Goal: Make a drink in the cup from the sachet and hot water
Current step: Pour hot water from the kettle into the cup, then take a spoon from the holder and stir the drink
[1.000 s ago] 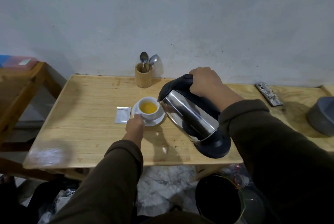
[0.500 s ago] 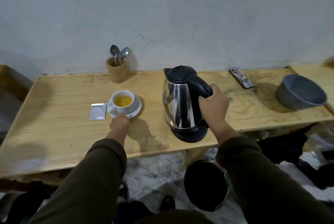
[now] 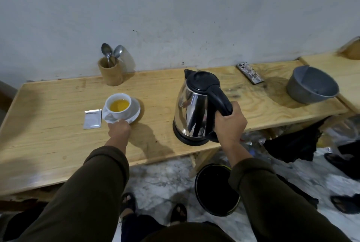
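Right hand (image 3: pixel 229 124) grips the kettle (image 3: pixel 194 109) handle, upright on the counter (image 3: pixel 58 140); release it gently. Left hand (image 3: pixel 119 129) fingers pinch the saucer (image 3: pixel 136 112); stir the cup (image 3: pixel 118 105) next.

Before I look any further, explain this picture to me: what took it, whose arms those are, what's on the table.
A camera worn on a person's head took it, looking down at their own two arms. The left hand steadies a saucer under a white cup of yellow drink. The right hand grips the handle of a steel electric kettle standing upright on the wooden table. Also there: a silver sachet, a wooden holder with spoons, a phone and a grey bowl.
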`<act>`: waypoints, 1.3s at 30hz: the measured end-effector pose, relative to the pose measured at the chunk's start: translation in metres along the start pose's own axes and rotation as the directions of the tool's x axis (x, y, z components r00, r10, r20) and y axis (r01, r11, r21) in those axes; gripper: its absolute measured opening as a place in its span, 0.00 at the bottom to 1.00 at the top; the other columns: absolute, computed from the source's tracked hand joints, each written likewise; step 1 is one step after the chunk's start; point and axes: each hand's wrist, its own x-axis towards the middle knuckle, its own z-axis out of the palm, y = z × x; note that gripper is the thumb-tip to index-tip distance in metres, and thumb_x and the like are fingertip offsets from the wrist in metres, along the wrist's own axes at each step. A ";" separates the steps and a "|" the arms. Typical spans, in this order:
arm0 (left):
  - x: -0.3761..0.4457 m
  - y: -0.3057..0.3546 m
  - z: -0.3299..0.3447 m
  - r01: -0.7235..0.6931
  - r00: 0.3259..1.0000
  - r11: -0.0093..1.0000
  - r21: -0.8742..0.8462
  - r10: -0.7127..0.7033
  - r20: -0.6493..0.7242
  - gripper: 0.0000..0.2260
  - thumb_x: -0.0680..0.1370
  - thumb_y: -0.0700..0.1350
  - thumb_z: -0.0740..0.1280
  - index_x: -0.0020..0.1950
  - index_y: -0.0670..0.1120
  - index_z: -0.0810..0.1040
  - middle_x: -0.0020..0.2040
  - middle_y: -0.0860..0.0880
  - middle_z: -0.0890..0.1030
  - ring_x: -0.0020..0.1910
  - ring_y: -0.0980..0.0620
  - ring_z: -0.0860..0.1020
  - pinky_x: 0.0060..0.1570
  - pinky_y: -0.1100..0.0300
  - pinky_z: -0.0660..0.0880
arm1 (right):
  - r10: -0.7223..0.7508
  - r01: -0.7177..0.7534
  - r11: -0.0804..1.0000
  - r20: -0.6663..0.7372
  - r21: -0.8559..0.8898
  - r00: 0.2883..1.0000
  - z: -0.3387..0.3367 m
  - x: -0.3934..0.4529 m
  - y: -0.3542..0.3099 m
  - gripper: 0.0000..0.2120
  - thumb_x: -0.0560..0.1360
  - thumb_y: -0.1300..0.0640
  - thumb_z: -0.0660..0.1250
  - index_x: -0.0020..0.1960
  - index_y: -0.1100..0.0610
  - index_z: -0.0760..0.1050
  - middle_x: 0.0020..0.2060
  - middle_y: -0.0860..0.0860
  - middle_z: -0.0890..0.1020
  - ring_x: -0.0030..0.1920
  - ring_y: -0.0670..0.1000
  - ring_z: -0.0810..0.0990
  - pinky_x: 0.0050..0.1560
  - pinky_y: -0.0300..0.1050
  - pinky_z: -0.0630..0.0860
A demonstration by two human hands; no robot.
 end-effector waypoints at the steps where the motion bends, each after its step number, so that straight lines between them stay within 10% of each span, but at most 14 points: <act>1: 0.000 0.000 0.001 0.005 1.000 1.000 -0.013 -0.005 -0.003 0.24 0.80 0.51 0.58 0.75 0.46 0.62 0.71 0.41 0.70 0.69 0.40 0.70 0.70 0.47 0.67 | -0.007 0.007 1.000 0.006 -0.005 1.000 0.000 -0.002 0.001 0.06 0.71 0.64 0.66 0.42 0.54 0.72 0.27 0.42 0.69 0.30 0.47 0.69 0.31 0.32 0.65; 12: 0.006 0.001 -0.001 0.009 0.998 1.000 -0.025 -0.007 0.056 0.23 0.80 0.50 0.57 0.74 0.45 0.63 0.68 0.42 0.73 0.66 0.42 0.72 0.66 0.49 0.70 | 0.031 -0.030 1.000 0.016 -0.003 0.999 0.000 -0.017 0.013 0.08 0.70 0.63 0.68 0.41 0.54 0.69 0.34 0.51 0.75 0.38 0.53 0.74 0.39 0.39 0.67; 18: 0.007 0.003 -0.009 -0.027 0.992 0.999 0.023 0.023 0.126 0.21 0.81 0.49 0.56 0.73 0.44 0.64 0.67 0.42 0.73 0.66 0.42 0.73 0.65 0.51 0.70 | -0.077 0.068 0.991 -0.076 -0.114 0.994 0.008 -0.029 0.004 0.26 0.68 0.57 0.67 0.66 0.57 0.70 0.60 0.56 0.75 0.59 0.57 0.75 0.59 0.52 0.73; 23: 0.004 0.009 -0.030 -0.045 0.978 0.998 0.039 0.037 0.203 0.20 0.80 0.48 0.57 0.70 0.40 0.68 0.67 0.40 0.73 0.66 0.40 0.72 0.66 0.49 0.70 | -0.228 0.202 0.951 -0.086 -0.235 0.970 0.024 -0.052 -0.026 0.29 0.72 0.57 0.64 0.72 0.57 0.64 0.72 0.56 0.65 0.75 0.55 0.60 0.75 0.56 0.50; 39: 0.023 0.032 -0.093 -0.058 0.950 0.994 -0.095 0.085 0.302 0.22 0.81 0.51 0.56 0.73 0.42 0.66 0.71 0.40 0.71 0.68 0.40 0.71 0.70 0.48 0.68 | -0.249 0.337 0.936 0.483 -0.101 0.839 0.167 -0.072 -0.126 0.11 0.75 0.60 0.63 0.55 0.59 0.78 0.56 0.56 0.78 0.54 0.55 0.78 0.49 0.37 0.68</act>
